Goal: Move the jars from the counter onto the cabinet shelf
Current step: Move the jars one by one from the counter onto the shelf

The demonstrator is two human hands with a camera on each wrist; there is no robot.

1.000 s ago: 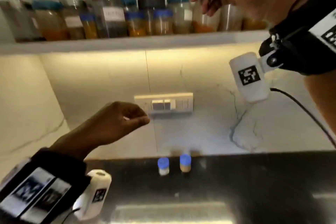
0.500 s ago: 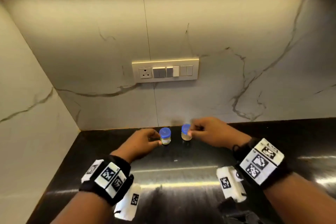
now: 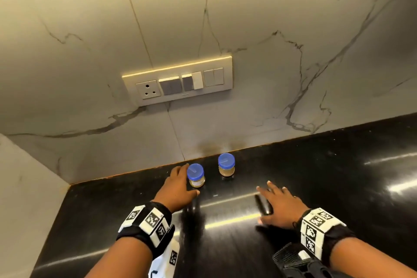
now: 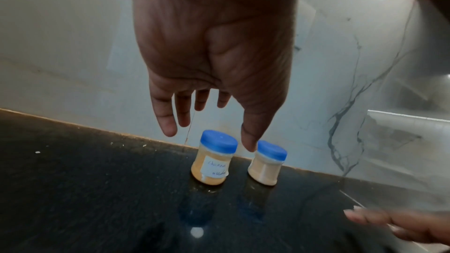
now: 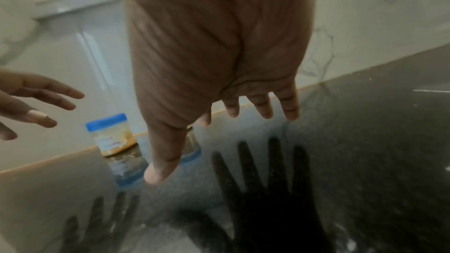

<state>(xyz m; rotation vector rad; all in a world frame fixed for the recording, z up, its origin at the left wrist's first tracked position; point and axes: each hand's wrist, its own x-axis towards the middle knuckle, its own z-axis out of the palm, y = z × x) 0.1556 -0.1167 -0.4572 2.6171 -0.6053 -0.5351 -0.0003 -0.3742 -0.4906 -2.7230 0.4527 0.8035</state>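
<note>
I see two jars standing upright on the black counter (image 3: 338, 187), close to its back edge where the marble wall (image 3: 270, 18) begins. Taking the switch plate (image 3: 178, 80) on that wall as my mark: the left jar (image 3: 195, 175) sits below its middle, and the right jar (image 3: 226, 167) just below its right end, slightly nearer the wall. Both have blue lids; from the left wrist I make out a handwritten label on the left jar, which holds something orange, while the right jar's contents look paler.

My left hand (image 3: 178, 189) is spread around the left jar, fingers straight on its far left side and thumb stretched out in front of it. I cannot tell whether skin meets the jar; nothing is gripped. My right hand (image 3: 279, 207) is low over the counter, well short of the right jar and off to the right of the plate, fingers splayed and holding nothing.
</note>
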